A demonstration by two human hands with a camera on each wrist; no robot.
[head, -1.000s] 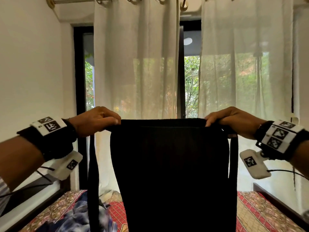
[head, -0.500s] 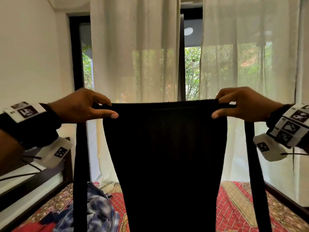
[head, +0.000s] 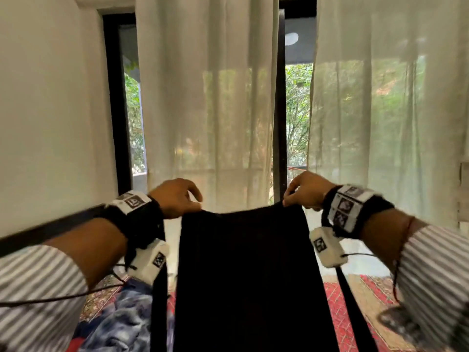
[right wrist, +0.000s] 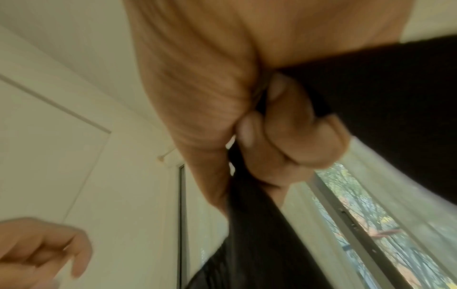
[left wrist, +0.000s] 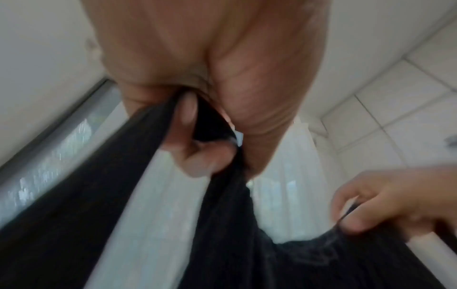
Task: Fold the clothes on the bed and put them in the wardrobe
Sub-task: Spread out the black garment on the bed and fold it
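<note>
A black garment hangs in front of me over the bed, held up by its top edge. My left hand pinches the top left corner and my right hand pinches the top right corner. A narrow black strap dangles below the left wrist and another strap below the right. In the left wrist view the curled fingers clamp dark cloth. The right wrist view shows fingers curled round the black fabric. The wardrobe is out of view.
A blue-and-white patterned garment lies crumpled on the red patterned bedspread at lower left. A dark bed frame rail runs along the white wall. Sheer curtains cover the window ahead.
Both hands have dropped lower in view and come closer together, so the garment's top edge now sags slightly. The head view has tilted, showing more of the sleeves.
</note>
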